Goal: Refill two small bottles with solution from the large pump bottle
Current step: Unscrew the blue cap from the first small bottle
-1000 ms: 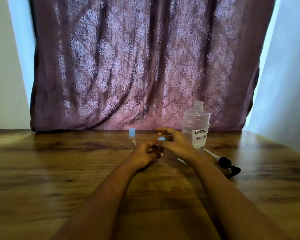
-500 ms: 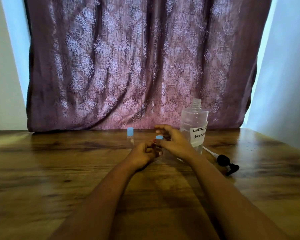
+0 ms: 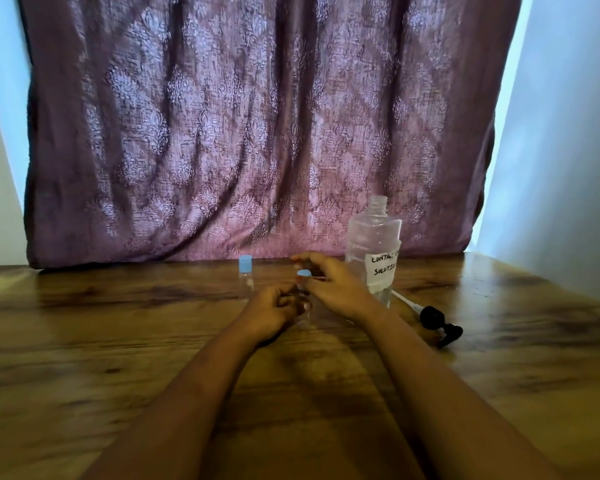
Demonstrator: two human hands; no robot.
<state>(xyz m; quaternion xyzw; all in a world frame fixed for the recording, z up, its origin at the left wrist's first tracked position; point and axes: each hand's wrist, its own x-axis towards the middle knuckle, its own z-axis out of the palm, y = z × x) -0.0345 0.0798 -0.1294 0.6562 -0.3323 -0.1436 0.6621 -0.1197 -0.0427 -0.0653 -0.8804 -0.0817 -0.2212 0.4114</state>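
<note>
A small clear bottle stands at mid-table, mostly hidden; my left hand grips its body. Its blue cap shows on top, and my right hand curls its fingers round that cap. A second small bottle with a blue cap stands upright just to the left, apart from both hands. The large clear bottle with a handwritten label stands behind my right hand, its neck open. Its black pump head with the dip tube lies on the table to the right.
The wooden table runs back to a purple patterned curtain that hangs down to its rear edge. A pale wall stands close along the table's right side.
Both hands stay on the small bottle and its cap, with the right-hand fingers shifting slightly around the cap. The view has tilted a little; nothing else has moved.
</note>
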